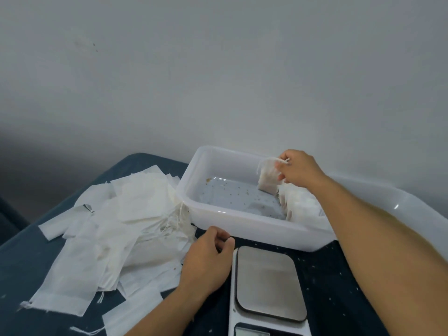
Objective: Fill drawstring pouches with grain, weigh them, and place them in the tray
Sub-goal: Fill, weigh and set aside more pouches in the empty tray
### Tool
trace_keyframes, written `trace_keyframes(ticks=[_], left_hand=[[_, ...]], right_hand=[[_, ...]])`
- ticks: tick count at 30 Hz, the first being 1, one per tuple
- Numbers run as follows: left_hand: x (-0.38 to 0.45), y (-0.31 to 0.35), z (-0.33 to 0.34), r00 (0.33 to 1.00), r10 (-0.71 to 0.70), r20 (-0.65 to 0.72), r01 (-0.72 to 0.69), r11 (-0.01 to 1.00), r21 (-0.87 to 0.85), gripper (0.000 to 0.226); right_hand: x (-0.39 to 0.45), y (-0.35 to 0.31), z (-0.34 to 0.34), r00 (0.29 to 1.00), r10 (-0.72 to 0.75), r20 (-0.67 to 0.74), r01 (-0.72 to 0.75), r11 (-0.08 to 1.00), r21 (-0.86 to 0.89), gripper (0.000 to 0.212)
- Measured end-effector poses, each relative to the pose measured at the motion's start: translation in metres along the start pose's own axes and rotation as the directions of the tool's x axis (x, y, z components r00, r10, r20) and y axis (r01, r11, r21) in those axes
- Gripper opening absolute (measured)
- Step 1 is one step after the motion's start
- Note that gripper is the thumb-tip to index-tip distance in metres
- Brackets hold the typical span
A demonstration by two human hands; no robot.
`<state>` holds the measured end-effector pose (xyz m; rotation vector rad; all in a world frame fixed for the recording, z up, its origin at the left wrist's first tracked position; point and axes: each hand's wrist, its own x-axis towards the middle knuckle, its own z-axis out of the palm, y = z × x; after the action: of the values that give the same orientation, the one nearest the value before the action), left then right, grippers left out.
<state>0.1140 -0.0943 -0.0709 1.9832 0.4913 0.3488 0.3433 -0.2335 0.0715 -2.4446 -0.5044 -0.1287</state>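
One filled pouch (268, 179) is hanging in the head view over the right end of the tray (242, 230), the right hand (299, 169) pinching its gathered neck and drawstring in its fingers (282, 177). Several more filled pouches (299, 202) are already lying packed along the tray's right side; loose grains are dotting its bare floor. Many flat, empty pouches (116, 229) are still lying heaped on the bench (14, 263) to the left, so most of the filling seems to be waiting. Scale (268, 284), nearest the viewer, is standing bare, nothing resting on its steel plate. Left hand (207, 259) is lying beside the heap, fingers loosely curled and holding nothing. Writing: none legible; the scale's display is cut off at the lower edge, showing no readable figure.
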Motion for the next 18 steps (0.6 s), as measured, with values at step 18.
trace_keyframes(ticks=[18], left_hand=[[0.003, -0.003, 0.006, 1.000, -0.012, 0.015, 0.011, 0.998, 0.055, 0.009]], right_hand=[[0.055, 0.052, 0.058, 0.940, 0.325, 0.108, -0.339, 0.928, 0.158, 0.057]])
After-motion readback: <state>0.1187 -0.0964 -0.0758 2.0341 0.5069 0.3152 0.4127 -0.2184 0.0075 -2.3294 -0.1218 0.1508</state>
